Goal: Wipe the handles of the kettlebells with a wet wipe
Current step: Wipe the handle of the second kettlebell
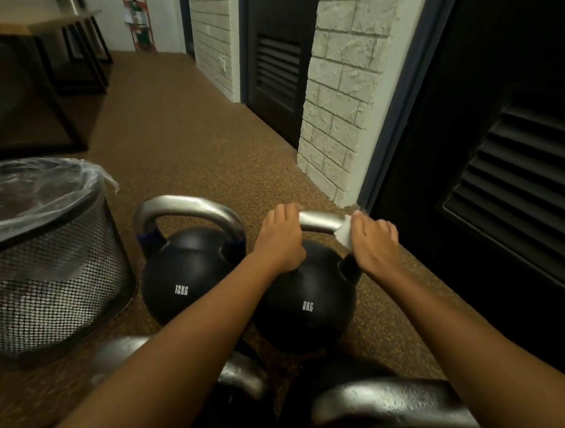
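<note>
We see a black ball weight with white letters that say "8KG", the 8KG kettlebell [306,295], sitting on the brown speckled floor [180,144]. Its shiny silver handle [319,222] is where both hands hold on. The left hand [281,239] has its fingers curled round the left end of the handle. The right hand [375,247] has its fingers curled round the right end, and it squeezes a white wet wipe [345,232] against the metal. A bit of the wipe pokes out just left of that hand. The bare part of the handle shows between the two hands. Just left of the left hand stands another black weight that says "12KG", the 12KG kettlebell [184,274], touching the first one or very nearly. Further left of it is a black mesh bin [45,284] with a clear plastic bag [33,183] in it. Below the hands, close to us, two more silver handles [395,406] show, blurry, and our arms cover part of them. Past the right hand is a white brick post [341,103] and a dark door with slats [519,175]. Far off, up and left of the hands, we see a table [66,16] and a red stand on the wall [137,20]; its label is too small to read.
</note>
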Motion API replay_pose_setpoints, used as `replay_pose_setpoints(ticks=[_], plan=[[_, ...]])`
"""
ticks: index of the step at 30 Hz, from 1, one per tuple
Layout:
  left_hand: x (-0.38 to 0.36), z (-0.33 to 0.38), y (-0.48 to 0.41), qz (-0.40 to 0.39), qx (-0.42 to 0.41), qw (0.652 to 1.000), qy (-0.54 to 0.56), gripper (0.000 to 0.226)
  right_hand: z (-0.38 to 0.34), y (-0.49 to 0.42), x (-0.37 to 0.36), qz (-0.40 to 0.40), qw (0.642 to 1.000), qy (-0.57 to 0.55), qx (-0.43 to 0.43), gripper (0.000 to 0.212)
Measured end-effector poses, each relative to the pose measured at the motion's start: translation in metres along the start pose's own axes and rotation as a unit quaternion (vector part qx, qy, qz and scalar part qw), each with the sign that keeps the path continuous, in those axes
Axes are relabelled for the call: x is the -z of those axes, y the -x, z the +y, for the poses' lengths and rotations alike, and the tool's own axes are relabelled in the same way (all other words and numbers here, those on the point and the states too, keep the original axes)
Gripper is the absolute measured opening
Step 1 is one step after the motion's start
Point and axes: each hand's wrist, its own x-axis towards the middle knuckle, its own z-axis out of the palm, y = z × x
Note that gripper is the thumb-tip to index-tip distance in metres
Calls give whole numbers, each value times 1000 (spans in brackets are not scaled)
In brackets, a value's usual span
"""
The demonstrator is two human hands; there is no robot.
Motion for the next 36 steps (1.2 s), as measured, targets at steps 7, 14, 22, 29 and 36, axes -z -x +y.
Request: replay_pose_setpoints(ticks=[7,14,22,29,36], plan=[[-8,9,2,0,90,995,32,78,-17,3,-3,44,996,-73,-14,35],[-17,1,-1,3,82,996,31,68,-48,2,-19,80,981,113,137,59],[-4,1,3,-28,75,996,25,74,-16,-8,-8,42,996,-76,13,47],[-6,2,5,-13,80,996,41,73,-30,-9,-6,21,999,-44,20,47],[-2,-10,-6,-20,75,992,104,58,-38,-12,3,-44,985,49,162,43]])
